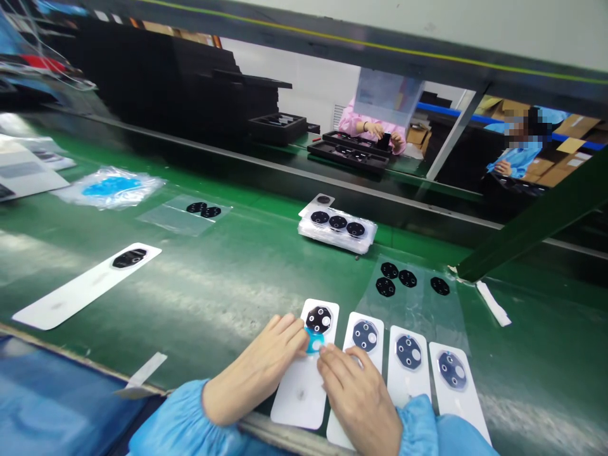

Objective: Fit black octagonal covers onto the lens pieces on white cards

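Observation:
A small piece of blue film (315, 342) is pinched between the fingertips of my left hand (270, 358) and my right hand (356, 392). Both hands are closed, at the film's two sides. It lies just below a black octagonal lens plate (318, 320) on a white phone back panel (304, 396). To the right, similar white panels (408, 383) stand in a row with dark, film-covered plates; my right hand rests partly over the nearest panel (375, 326). The undersides of my fingertips are hidden.
Loose black plates (407, 278) lie on a clear plastic sheet; more plates (337, 222) sit on a stack behind. A long white panel (80, 291) and a bag of blue film (114, 187) are left. A green post (536, 209) rises right. Co-workers sit across the bench.

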Motion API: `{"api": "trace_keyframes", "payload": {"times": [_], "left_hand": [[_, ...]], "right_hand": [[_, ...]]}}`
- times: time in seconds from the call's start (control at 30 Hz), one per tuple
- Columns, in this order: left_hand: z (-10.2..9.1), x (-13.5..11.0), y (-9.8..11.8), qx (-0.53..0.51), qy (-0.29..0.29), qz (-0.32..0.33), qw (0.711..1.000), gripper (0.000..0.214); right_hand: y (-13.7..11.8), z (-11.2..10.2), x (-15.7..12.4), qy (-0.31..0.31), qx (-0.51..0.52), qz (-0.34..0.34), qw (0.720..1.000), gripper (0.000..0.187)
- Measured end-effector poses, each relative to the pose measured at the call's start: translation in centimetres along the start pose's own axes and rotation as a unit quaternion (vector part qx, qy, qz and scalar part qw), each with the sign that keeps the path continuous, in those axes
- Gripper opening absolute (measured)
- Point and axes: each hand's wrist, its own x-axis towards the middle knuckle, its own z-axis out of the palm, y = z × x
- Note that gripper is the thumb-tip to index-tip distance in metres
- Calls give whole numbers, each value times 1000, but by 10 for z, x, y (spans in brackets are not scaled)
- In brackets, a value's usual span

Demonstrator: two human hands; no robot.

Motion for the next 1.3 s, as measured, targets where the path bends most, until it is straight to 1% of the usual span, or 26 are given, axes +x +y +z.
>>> {"api": "trace_keyframes", "payload": {"times": [0.1, 0.17, 0.2, 0.23, 0.27, 0.3, 0.33, 0.37, 0.4, 0.43, 0.47, 0.5, 0.53, 0.57, 0.6, 0.63, 0.67, 0.73, 0.8, 0.9, 0.97, 1.0, 1.13, 1.23, 1.3], "left_hand": [[-16, -10, 11, -69, -23, -9, 997, 22], [-27, -12, 22, -133, -42, 1, 990, 19], [-32, -12, 28, -164, -47, 7, 985, 17], [-34, -10, 35, -188, -43, 9, 981, 16], [-36, -6, 41, -206, -37, 10, 978, 15], [-35, -2, 46, -219, -29, 11, 975, 14], [-33, 4, 51, -230, -20, 12, 973, 14], [-29, 11, 54, -241, -14, 17, 970, 15], [-25, 19, 56, -249, -8, 21, 968, 17], [-19, 28, 56, -251, -1, 25, 968, 19], [-13, 37, 55, -239, 10, 26, 971, 21], [-7, 45, 53, -211, 24, 19, 977, 21], [0, 53, 51, -160, 37, 7, 986, 20], [6, 60, 49, -109, 37, 7, 993, 20], [12, 66, 47, -65, 35, 6, 997, 19], [17, 71, 46, -42, 32, 6, 999, 19], [20, 75, 46, -27, 27, 7, 999, 18], [24, 79, 46, -15, 18, 6, 1000, 17], [25, 80, 48, -2, 10, 6, 1000, 16], [25, 82, 49, 16, -4, 11, 1000, 17], [27, 83, 48, 29, -17, 17, 999, 20], [27, 83, 48, 37, -25, 22, 999, 22], [27, 84, 46, 57, -42, 29, 997, 27], [22, 87, 42, 16, -39, 18, 999, 23], [19, 92, 38, -23, -39, -1, 999, 20]], "right_hand": [[3, -8, 2, -16, 56, 15, 998, 27], [5, -18, 3, -26, 143, 51, 988, 25], [5, -24, 4, -30, 200, 77, 976, 27], [5, -30, 3, -37, 265, 106, 958, 35], [5, -35, 2, -52, 331, 136, 932, 46], [4, -39, 0, -74, 393, 169, 901, 55], [4, -43, -3, -105, 447, 201, 865, 56], [5, -46, -8, -137, 480, 231, 835, 52], [6, -48, -13, -161, 487, 259, 819, 45], [8, -50, -19, -172, 468, 281, 820, 39], [11, -52, -25, -164, 425, 292, 841, 36], [15, -53, -32, -147, 370, 288, 871, 32], [19, -54, -38, -124, 307, 271, 904, 27], [22, -53, -43, -97, 245, 245, 933, 22], [25, -52, -47, -74, 185, 214, 956, 18], [26, -49, -51, -58, 129, 186, 972, 15], [27, -46, -53, -48, 80, 163, 982, 14], [27, -38, -55, -41, 10, 145, 988, 21], [26, -32, -53, -19, -31, 139, 990, 28], [27, -28, -49, 40, -69, 79, 994, 36], [30, -29, -46, 60, -80, 41, 994, 37], [31, -30, -45, 63, -81, 32, 994, 37], [33, -30, -44, 61, -73, 31, 995, 39], [32, -31, -44, 55, -62, 36, 996, 38], [31, -32, -43, 51, -56, 39, 996, 37]]}}
